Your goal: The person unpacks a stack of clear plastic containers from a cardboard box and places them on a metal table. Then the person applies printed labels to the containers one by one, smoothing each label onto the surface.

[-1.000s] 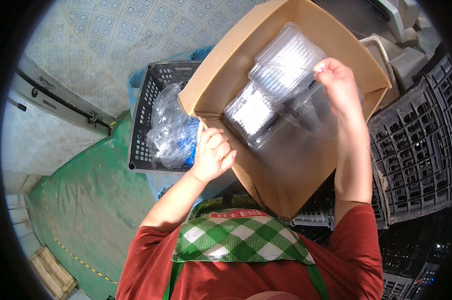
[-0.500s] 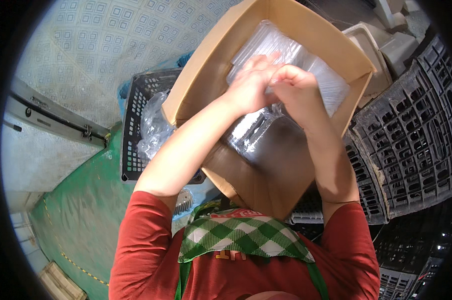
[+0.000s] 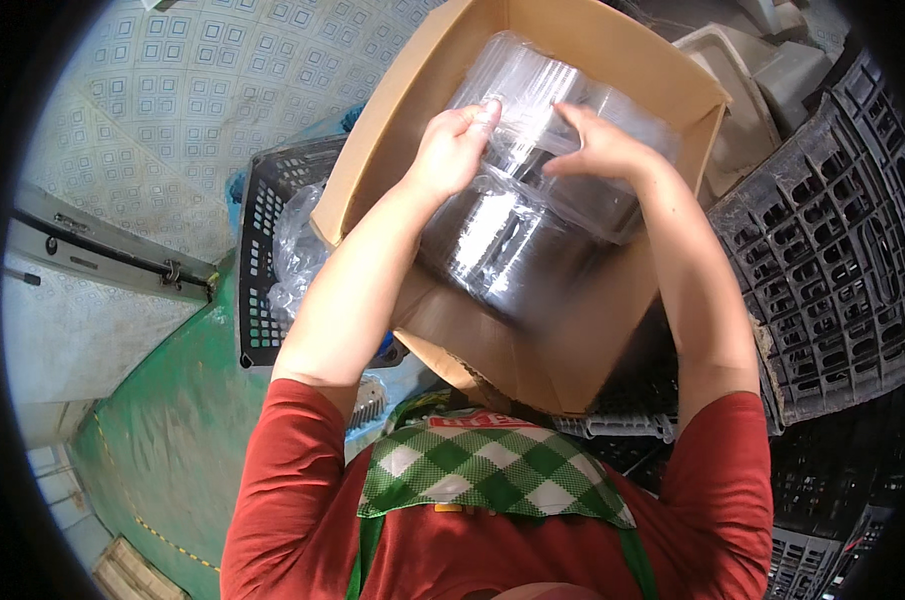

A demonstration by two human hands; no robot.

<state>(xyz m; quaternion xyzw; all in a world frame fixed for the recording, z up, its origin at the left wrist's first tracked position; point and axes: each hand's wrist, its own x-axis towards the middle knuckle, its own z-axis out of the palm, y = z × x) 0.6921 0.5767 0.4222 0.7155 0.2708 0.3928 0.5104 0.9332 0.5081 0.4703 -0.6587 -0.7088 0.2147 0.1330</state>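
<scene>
Inside a deep cardboard box (image 3: 372, 130) lie stacks of clear plastic-wrapped pieces (image 3: 527, 80), and nearer to me a shiny dark bundle (image 3: 492, 245) in clear film. My left hand (image 3: 452, 150) is closed, its thumb and fingers pinching the clear plastic bag (image 3: 517, 140) along its left side. Opposite it, my right hand (image 3: 607, 145) is above the right part of the wrapping, with thumb and fingers spread apart. Whether its fingertips touch the film is hard to tell. What exactly the dark bundle consists of is not clear.
To the left of the box stands a black plastic crate (image 3: 257, 250) with crumpled clear bags (image 3: 297, 250) in it. Several black crates (image 3: 822, 260) are stacked at the right, close to the box. A pale plastic tub (image 3: 737, 100) is behind them. The floor (image 3: 182, 400) is green.
My hands were together over the wrapping and have moved apart, left hand to the left and right hand to the right. More of the wrapped stack and dark bundle now shows. The box has shifted slightly.
</scene>
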